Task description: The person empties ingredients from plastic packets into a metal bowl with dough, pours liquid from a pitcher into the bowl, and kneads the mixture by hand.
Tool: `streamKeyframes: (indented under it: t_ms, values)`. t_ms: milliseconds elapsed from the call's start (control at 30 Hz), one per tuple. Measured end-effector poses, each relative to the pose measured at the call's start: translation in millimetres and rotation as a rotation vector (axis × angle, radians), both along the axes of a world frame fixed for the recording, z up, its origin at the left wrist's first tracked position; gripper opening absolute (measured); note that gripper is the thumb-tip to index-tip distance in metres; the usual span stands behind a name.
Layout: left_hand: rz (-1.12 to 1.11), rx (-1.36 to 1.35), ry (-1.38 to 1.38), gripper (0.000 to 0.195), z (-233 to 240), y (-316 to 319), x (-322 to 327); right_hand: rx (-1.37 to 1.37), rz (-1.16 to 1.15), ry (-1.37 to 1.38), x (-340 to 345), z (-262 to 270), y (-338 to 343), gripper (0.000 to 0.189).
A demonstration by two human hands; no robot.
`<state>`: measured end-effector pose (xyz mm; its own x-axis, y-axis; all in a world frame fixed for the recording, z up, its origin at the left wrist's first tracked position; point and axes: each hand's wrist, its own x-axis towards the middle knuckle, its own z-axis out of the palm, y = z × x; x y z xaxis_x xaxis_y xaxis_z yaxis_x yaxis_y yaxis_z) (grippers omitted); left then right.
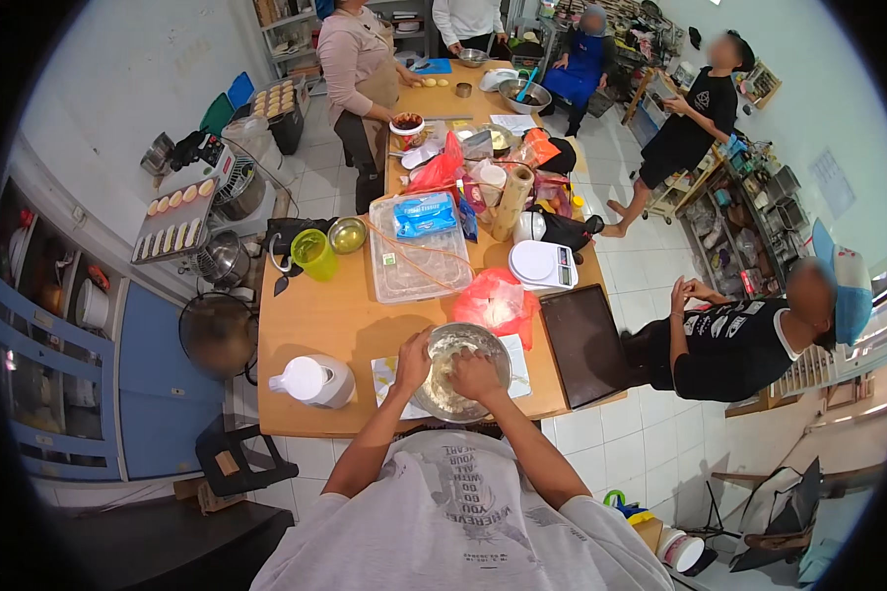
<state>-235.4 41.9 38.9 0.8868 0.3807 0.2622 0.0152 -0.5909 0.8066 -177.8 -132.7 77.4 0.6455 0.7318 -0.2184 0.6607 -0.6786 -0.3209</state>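
Observation:
A metal mixing bowl [503, 353] holding pale, floury dough [443, 391] stands at the table's near edge, right in front of me. My left hand [414, 360] grips the bowl's left rim. Inside the bowl, my right hand [477, 374] presses into the dough with bent fingers; the fingertips are partly hidden in it. Sheets of printed paper [519, 366] lie under the bowl. Touching its far side is a red plastic bag [480, 288] with white contents.
A white hand mixer [314, 380] stands left on the wooden table [303, 318]. Rightward lie a dark baking tray [584, 347] and a kitchen scale [536, 262]. A lidded plastic box [414, 273] and yellow-green jug [314, 255] are beyond. A person in black [732, 347] stands at right; others are farther back.

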Motion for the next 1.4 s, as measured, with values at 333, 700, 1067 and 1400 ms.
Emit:
streamKeyframes:
  t_ms: [333, 700, 1067, 1400]
  values:
    - [0.041, -0.034, -0.021, 0.054, -3, -1, 3, 0.026, 0.077, 0.001, -37, 19, -33, 0.042]
    - [0.058, -0.042, -0.006, 0.043, 3, -3, 4, -0.039, 0.054, 0.059, -50, -4, -22, 0.062]
    - [0.039, -0.038, -0.004, 0.046, 8, -4, 2, 0.056, -0.047, 0.456, 38, 16, -1, 0.055]
    - [0.021, -0.094, 0.033, 0.044, 7, -2, 6, 0.103, 0.162, 0.109, 0, -24, 12, 0.033]
